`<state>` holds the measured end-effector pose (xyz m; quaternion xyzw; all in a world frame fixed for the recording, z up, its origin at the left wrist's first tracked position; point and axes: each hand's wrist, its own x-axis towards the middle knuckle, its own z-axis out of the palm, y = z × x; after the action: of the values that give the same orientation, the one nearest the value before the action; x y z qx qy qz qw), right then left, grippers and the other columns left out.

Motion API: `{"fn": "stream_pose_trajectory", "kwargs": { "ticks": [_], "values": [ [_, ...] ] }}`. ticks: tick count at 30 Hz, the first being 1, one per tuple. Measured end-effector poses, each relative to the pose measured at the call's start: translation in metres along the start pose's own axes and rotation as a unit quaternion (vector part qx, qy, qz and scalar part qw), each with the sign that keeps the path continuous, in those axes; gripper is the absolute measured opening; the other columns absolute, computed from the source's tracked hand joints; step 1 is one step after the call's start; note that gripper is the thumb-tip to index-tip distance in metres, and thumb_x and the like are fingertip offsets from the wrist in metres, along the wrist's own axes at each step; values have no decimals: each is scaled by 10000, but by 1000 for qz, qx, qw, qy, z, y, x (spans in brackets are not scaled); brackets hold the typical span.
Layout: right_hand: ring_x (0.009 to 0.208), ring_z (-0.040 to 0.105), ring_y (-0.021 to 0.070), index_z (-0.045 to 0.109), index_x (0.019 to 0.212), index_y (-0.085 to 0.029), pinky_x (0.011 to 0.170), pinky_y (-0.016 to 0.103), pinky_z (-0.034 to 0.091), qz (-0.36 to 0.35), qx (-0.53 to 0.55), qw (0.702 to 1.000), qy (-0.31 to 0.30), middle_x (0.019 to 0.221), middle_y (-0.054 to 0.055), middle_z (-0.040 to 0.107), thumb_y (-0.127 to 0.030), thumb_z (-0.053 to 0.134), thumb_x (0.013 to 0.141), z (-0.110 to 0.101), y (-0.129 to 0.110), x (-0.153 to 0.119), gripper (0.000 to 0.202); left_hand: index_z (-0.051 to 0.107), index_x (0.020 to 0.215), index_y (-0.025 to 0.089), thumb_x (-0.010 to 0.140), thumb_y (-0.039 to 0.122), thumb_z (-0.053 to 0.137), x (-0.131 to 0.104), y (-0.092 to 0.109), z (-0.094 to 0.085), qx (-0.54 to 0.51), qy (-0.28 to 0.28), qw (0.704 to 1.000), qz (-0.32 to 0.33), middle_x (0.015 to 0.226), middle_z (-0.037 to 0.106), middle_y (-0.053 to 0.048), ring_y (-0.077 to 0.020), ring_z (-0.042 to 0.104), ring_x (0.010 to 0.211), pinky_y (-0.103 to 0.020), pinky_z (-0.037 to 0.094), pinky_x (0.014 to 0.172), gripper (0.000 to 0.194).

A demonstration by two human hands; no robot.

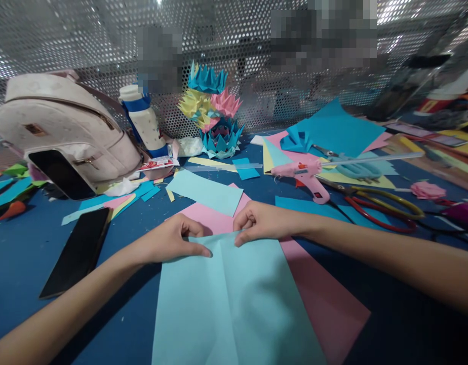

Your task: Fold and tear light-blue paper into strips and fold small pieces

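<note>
A light blue sheet of paper (252, 299) with a crease down its middle stretches toward me. My left hand (177, 237) pinches its far edge left of the crease, thumb on top and fingers behind. Just right of the crease, my right hand (259, 223) grips the same edge between thumb and curled fingers. Beneath lies a pink sheet of paper (327, 299), partly covered. Beyond my hands rests a smaller light blue paper piece (205, 192), overlapping the pink sheet.
A pink glue gun (300, 172), scissors (386, 205) and blue paper (340, 129) lie to the right. Folded paper flowers (221, 137) stand at the back beside a bottle (143, 121). Leftward are a backpack (63, 121), a leaning phone (61, 174) and a flat phone (78, 251).
</note>
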<state>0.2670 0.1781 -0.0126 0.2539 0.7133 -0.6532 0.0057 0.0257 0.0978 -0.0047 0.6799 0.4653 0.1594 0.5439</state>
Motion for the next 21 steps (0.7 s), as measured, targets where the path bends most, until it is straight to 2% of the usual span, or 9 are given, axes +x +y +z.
{"fn": "stream_pose_trajectory", "kwargs": {
  "ticks": [6, 10, 13, 16, 21],
  "values": [
    [494, 477, 60, 676, 709, -116, 442, 151, 342, -8, 1, 1000, -2, 555, -28, 570, -357, 773, 710, 0, 1, 0, 259, 502, 573, 140, 736, 405, 749, 1, -3, 0, -15, -10, 1000, -3, 602, 457, 41, -82, 350, 554, -198, 273, 490, 397],
    [492, 493, 70, 687, 746, -121, 456, 162, 374, -9, 2, 1000, -14, 569, -23, 580, -365, 755, 734, 0, 3, 0, 253, 524, 594, 134, 749, 413, 737, 1, -2, -1, -12, -12, 1000, -12, 604, 454, 43, -81, 341, 551, -204, 263, 485, 383],
    [590, 568, 99, 707, 839, -126, 541, 181, 442, -36, -24, 999, -28, 697, 9, 648, -362, 740, 751, 2, 2, 2, 253, 628, 748, 125, 791, 389, 698, 2, 0, -1, 0, -28, 1000, -7, 686, 524, 23, -97, 400, 599, -211, 303, 531, 277],
    [738, 619, 135, 703, 971, -139, 643, 203, 472, -54, -45, 997, -36, 860, 38, 682, -357, 726, 768, 4, 0, 4, 298, 656, 856, 129, 815, 357, 670, 3, 3, 2, 24, -28, 999, -6, 727, 545, 20, -105, 423, 629, -216, 325, 567, 233],
    [638, 522, 92, 693, 904, -129, 566, 177, 378, -58, -51, 997, -28, 702, -10, 603, -340, 708, 788, 7, 0, 7, 241, 654, 843, 130, 830, 356, 649, 5, 4, 13, 16, 0, 1000, 16, 689, 498, 40, -93, 382, 617, -206, 304, 562, 227]
  ]
}}
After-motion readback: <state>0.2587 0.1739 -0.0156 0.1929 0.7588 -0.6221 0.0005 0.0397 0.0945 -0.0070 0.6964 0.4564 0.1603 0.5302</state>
